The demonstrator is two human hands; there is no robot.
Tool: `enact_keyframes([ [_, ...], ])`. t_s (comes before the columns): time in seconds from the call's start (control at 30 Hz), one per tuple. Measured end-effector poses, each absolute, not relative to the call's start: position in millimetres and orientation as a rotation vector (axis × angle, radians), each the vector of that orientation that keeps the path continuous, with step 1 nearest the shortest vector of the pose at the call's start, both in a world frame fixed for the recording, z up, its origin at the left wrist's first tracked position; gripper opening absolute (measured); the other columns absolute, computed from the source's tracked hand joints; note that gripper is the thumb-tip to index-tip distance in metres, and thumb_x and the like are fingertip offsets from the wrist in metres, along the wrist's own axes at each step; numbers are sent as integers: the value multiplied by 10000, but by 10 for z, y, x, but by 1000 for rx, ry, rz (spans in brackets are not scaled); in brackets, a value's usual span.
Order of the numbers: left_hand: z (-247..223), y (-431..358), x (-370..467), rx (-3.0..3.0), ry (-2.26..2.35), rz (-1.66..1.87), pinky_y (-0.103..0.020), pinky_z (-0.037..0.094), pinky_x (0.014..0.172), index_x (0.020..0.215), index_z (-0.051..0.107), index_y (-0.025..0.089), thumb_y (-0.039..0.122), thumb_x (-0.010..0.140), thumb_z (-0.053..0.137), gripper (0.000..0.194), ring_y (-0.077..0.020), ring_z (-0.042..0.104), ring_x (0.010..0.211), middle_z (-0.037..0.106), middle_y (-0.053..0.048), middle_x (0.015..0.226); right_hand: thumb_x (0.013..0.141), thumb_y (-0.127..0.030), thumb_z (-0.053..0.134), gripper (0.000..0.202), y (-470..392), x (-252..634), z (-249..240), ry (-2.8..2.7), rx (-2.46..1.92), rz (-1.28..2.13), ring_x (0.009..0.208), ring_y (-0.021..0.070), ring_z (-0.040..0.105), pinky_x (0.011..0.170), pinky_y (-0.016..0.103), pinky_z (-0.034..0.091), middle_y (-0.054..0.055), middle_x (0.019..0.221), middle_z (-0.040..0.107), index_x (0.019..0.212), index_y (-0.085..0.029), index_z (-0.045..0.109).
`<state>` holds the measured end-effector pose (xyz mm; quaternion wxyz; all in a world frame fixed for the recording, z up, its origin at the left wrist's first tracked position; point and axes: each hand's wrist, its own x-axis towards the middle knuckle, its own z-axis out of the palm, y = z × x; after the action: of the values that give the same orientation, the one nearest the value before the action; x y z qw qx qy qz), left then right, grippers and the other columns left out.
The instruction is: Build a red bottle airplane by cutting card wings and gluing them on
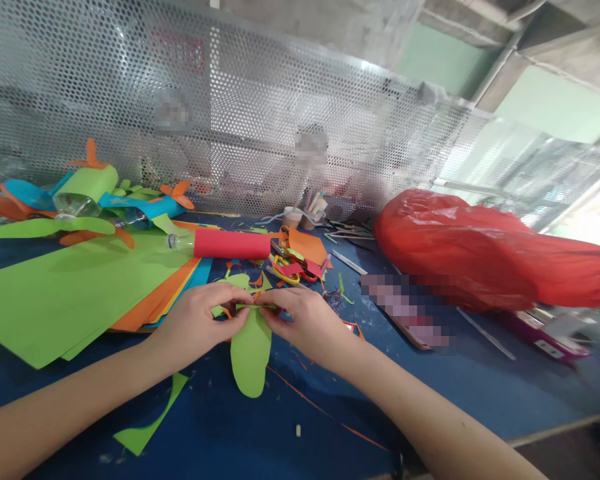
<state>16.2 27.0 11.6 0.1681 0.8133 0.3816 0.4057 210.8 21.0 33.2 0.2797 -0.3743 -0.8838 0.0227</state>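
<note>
A rounded green paper shape (251, 350) hangs between my hands, its folded upper edge pinched. My left hand (207, 313) grips that edge from the left, thumb and fingers pressed together. From the right, my right hand (300, 317) pinches the same edge, its fingertips close to the left ones. More green paper shows behind the fingertips. Just beyond the hands lies a clear bottle wrapped in red paper (231, 245), on its side. Scissors with yellow handles (283, 272) rest among paper scraps behind my right hand.
Green sheets (75, 293) are stacked left on the blue table (220, 427), near paper-wrapped bottles with propeller shapes (87, 190). A green scrap (153, 417) lies in front. To the right are a phone-like object (405, 313) and a red plastic bag (460, 247). Perforated metal stands behind.
</note>
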Motion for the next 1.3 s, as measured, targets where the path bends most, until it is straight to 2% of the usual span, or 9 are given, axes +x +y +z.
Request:
enact_keyframes([
  [0.17,177,258,136,2092,1087,1100,-245,529,721,900,688,203,285,796,576,174,-162,655,785,710,-33,932,805,-112,600,177,207,2102,354,-2311,-1027,121,739,154,683,687,233,498,30,829,742,938,-179,695],
  [0.3,198,278,96,1714,920,1015,-284,520,796,923,715,212,463,931,312,474,-188,661,888,732,-42,956,805,-116,590,189,219,2116,366,-2300,-1079,240,702,136,668,669,226,495,19,816,738,942,-181,703],
  [0.37,175,307,89,1570,874,980,-295,524,787,921,724,213,522,930,285,537,-191,671,861,742,-41,935,802,-124,592,182,231,2125,365,-2261,-1102,350,682,127,660,645,216,498,19,809,734,937,-176,703],
  [0.43,145,336,97,1551,904,965,-297,521,793,916,728,214,529,885,432,434,-200,673,862,748,-36,915,798,-129,592,177,244,2134,365,-2216,-1113,462,684,123,658,637,212,506,20,819,728,935,-175,696],
  [0.53,119,365,122,1587,946,974,-299,517,817,910,729,224,433,789,634,259,-211,673,903,750,-23,927,799,-122,582,178,262,2147,369,-2150,-1099,623,708,126,663,659,225,523,24,827,720,946,-169,671],
  [0.8,105,401,123,1660,942,946,-349,537,844,918,727,237,309,800,607,183,-218,693,917,753,-19,968,819,-235,610,147,327,2205,348,-2057,-1083,912,776,150,670,722,273,543,32,850,714,936,-176,677],
  [1.0,113,402,124,1633,967,969,-341,549,826,920,731,233,287,793,614,180,-213,702,894,758,-17,953,913,-287,464,266,370,2229,422,-1986,-1120,1098,708,137,670,675,261,553,34,817,715,907,-155,694],
  [1.13,125,394,125,1613,975,975,-332,552,815,904,730,221,291,787,623,173,-210,706,878,763,-18,925,848,-254,573,165,377,2239,430,-1983,-1159,1103,625,130,662,648,254,548,-3,691,696,897,-158,698],
  [1.3,110,399,120,1620,984,971,-351,552,820,895,730,219,311,786,627,176,-224,705,885,762,-28,930,797,-240,633,175,364,2243,409,-1994,-1155,1130,678,140,679,669,259,556,27,786,732,930,-157,711],
])
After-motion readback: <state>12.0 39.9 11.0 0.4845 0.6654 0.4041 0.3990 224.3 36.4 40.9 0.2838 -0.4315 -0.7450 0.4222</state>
